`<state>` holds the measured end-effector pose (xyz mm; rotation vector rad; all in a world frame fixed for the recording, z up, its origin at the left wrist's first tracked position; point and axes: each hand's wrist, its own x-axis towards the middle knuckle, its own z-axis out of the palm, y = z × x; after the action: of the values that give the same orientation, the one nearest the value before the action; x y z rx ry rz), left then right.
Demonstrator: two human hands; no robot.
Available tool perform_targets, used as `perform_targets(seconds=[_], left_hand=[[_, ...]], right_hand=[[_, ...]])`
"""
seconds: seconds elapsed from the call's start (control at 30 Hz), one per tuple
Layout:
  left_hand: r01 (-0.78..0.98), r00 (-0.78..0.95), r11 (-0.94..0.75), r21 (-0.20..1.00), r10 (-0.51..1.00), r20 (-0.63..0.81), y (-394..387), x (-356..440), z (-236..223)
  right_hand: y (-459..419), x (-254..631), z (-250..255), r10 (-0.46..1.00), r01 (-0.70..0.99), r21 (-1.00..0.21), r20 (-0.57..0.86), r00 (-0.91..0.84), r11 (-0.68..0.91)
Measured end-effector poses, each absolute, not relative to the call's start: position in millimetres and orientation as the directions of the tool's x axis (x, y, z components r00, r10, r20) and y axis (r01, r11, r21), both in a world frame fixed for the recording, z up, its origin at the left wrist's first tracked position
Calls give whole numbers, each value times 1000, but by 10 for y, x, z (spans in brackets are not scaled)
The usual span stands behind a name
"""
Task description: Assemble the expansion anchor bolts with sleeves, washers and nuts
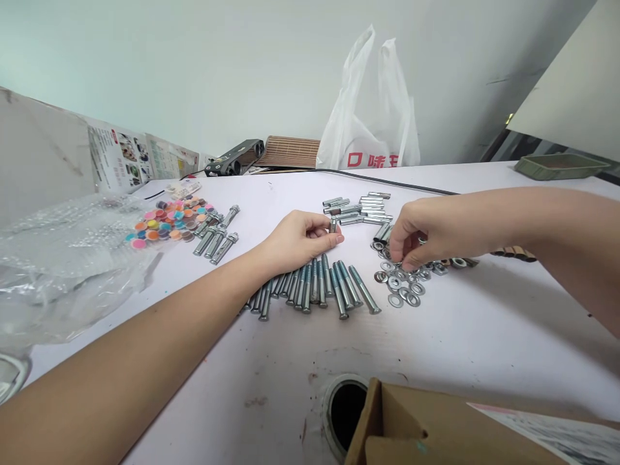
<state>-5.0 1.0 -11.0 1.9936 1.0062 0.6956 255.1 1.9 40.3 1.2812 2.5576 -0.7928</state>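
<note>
My left hand (298, 240) is closed, pinching a short metal piece (332, 225), likely a bolt, upright above a row of long silver bolts (320, 287) lying side by side on the white table (484, 336). My right hand (426, 232) is curled, fingertips pressed down into a scatter of washers and nuts (402, 284). What those fingers pinch is hidden. Behind both hands lies a stack of silver sleeves (361, 208).
At the left are colourful round discs (167, 219), assembled anchor bolts (216, 236) and a crumpled clear plastic bag (62, 258). A white shopping bag (371, 110) stands at the back. A cardboard box (436, 429) and a round table hole (346, 407) are near me.
</note>
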Motion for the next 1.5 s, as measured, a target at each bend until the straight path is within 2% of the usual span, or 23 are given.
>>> perform_targets(seconds=[0.23,0.43,0.7,0.97,1.23,1.5], left_hand=[[443,556,-432,786,820,137,23,-51,-142],[455,568,-453,767,811,142,20,-62,-146],[456,560,-431,779,819,125,27,-47,-135],[449,556,-424,786,822,126,34,-48,-145],[443,565,-441,781,813,139,34,-60,-159],[443,568,-446,777,811,142,41,-50,-172]], right_hand=[[-16,2495,525,741,823,-383,-380,-554,419],[-17,2522,574,726,792,-348,-327,-605,502],[-15,2532,616,756,818,-375,-340,-559,436],[-115,2435,683,712,883,-283,-522,-469,374],[-60,2442,530,674,867,-337,-545,-498,368],[-70,2454,474,686,858,-341,-516,-513,385]])
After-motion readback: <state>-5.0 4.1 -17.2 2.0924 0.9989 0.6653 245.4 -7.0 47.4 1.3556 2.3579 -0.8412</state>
